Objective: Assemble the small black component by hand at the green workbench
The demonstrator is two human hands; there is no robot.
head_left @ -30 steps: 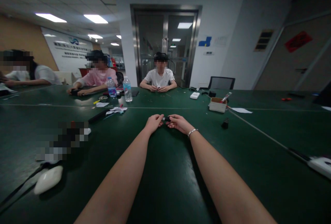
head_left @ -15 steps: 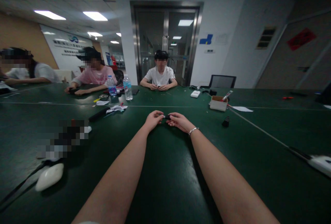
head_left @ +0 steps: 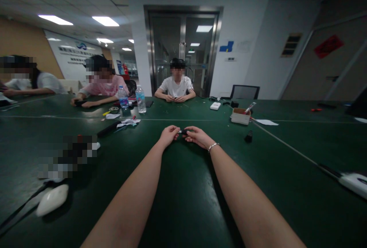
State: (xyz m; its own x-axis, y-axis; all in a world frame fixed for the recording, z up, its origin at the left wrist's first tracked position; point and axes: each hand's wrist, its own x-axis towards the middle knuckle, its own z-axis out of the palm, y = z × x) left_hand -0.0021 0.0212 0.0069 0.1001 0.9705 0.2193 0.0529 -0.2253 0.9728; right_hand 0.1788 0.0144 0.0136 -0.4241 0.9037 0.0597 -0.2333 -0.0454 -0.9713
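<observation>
Over the dark green table [head_left: 183,187], both hands meet at a small black object [head_left: 184,132] with a light, metallic-looking end on its left. The fingertips of my left hand [head_left: 169,136] pinch that light end. My right hand [head_left: 198,137], with a silver bracelet at the wrist, has its thumb and fingers closed on the black part. The object is too small to tell what it is. To the right of my hands, a separate small black piece [head_left: 249,136] stands on the table.
A small box [head_left: 241,117] with items in it and a white case [head_left: 215,106] lie beyond, to the right. Two water bottles [head_left: 140,99] stand at the back left. A white rounded object [head_left: 53,200] is near left. Several people sit around the table.
The view has shifted slightly, so the table's contents appear a little lower. Slightly more of the black object shows between my fingers; both hands keep their hold.
</observation>
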